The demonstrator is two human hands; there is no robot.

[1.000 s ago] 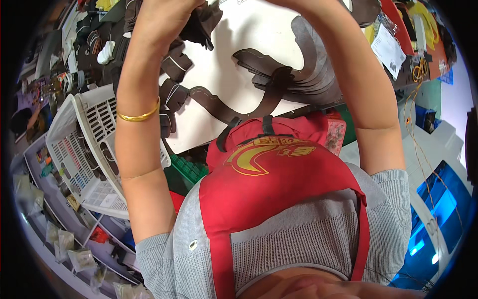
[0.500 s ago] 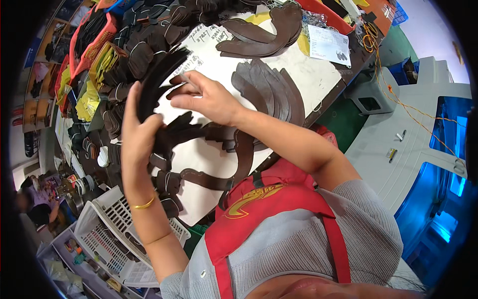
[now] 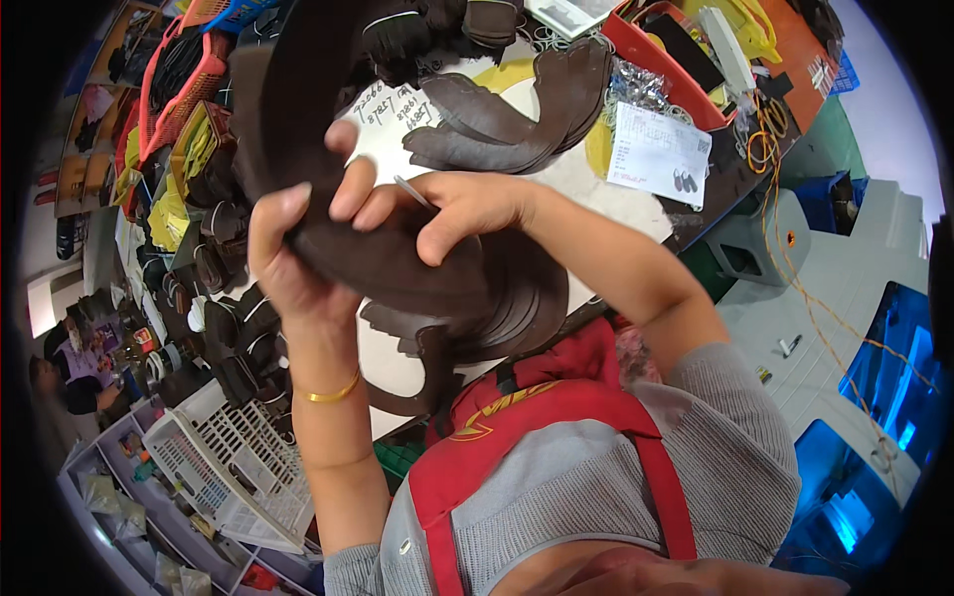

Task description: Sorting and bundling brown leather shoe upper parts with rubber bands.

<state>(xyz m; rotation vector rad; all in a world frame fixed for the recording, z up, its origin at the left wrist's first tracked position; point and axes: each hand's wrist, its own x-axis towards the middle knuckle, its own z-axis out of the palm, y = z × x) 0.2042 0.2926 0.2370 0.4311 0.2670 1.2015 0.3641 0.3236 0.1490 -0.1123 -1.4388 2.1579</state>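
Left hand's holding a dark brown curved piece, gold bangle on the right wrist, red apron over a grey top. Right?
One slip: the gold bangle is on the left wrist, not the right, as the head view shows. The rest stands: left hand holding a dark brown curved piece, red apron over a grey top.

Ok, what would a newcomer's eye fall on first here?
Probably the big dark brown curved piece left of centre, held in the left hand with the right hand touching it. Next, the red apron below the hands and the gold bangle on the left wrist. Shiny blue patches stand out near the right rim.
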